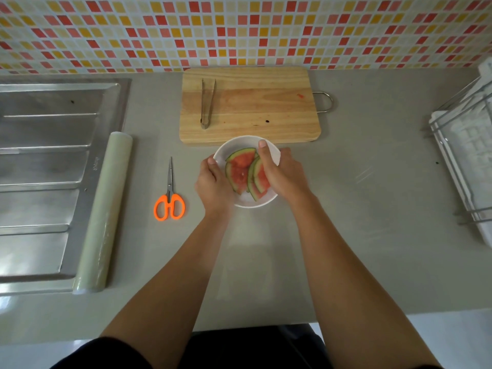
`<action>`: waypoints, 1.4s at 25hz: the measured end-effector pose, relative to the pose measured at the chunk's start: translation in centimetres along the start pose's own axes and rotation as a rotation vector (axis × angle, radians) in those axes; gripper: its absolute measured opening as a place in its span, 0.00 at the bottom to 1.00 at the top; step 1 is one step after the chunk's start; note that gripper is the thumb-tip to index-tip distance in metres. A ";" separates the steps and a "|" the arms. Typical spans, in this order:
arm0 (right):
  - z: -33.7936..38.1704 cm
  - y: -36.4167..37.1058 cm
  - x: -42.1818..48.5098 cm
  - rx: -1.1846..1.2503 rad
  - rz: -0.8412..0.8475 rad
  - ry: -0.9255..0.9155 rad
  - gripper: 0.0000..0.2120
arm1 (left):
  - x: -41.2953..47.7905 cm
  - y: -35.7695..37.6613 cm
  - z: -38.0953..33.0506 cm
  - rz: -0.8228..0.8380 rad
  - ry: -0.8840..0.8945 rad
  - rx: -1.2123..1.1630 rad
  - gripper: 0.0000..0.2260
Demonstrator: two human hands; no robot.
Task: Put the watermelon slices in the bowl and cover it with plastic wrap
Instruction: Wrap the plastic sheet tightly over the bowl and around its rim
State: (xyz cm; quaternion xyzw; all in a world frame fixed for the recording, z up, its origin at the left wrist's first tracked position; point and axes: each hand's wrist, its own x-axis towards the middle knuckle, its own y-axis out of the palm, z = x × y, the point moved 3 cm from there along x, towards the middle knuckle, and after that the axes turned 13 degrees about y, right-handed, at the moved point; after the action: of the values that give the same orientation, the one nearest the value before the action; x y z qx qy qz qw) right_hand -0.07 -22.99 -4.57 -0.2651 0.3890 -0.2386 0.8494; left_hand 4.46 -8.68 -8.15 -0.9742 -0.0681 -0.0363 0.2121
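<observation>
From the head camera we looked down on a grey countertop [359,235] backed by a wall of red, orange and yellow tiles [239,27]. A white bowl [246,143] sat on the counter just in front of a wooden cutting board [253,105], its far rim touching or overlapping the board's near edge. The watermelon slices [239,169] lay inside the bowl, several thin wedges with green rinds overlapping one another.

Our left hand [213,185] was curled against the bowl's left rim, the thumb resting on the edge; it seemed to steady the bowl. Our right hand [279,171] lay over the right side of the bowl, thumb pointing away from us across the rim and the palm covering part of the slices. We could not tell whether that hand gripped anything, nor whether clear film was already stretched under it, though a faint sheen showed on the counter to the right.

On the cutting board a pair of metal tongs [207,103] rested near its left end, and a metal loop handle [324,102] stuck out from the board's right side. Orange-handled scissors [169,195] lay closed on the counter left of the bowl. Further left, the roll of plastic wrap [106,209] lay along the edge of the steel sink drainboard [48,169]. A white wire rack [466,169] stood at the far right.
</observation>
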 end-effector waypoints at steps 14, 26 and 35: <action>-1.1 0.7 -0.8 -0.136 -0.194 0.096 0.41 | -0.8 0.0 -0.7 -0.046 -0.053 0.015 0.16; -2.7 2.6 -2.5 0.288 -0.104 -0.040 0.40 | -0.9 0.1 -0.7 -0.066 -0.115 -0.032 0.16; -3.8 2.8 -2.7 0.038 -0.120 -0.089 0.51 | 0.0 0.3 -1.0 0.001 -0.106 0.026 0.16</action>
State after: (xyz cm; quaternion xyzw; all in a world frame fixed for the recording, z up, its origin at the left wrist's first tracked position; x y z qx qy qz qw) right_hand -4.05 -20.29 -7.01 -0.2822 0.3296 -0.2846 0.8548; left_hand 4.42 -9.32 -7.38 -0.9720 -0.0792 0.0162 0.2208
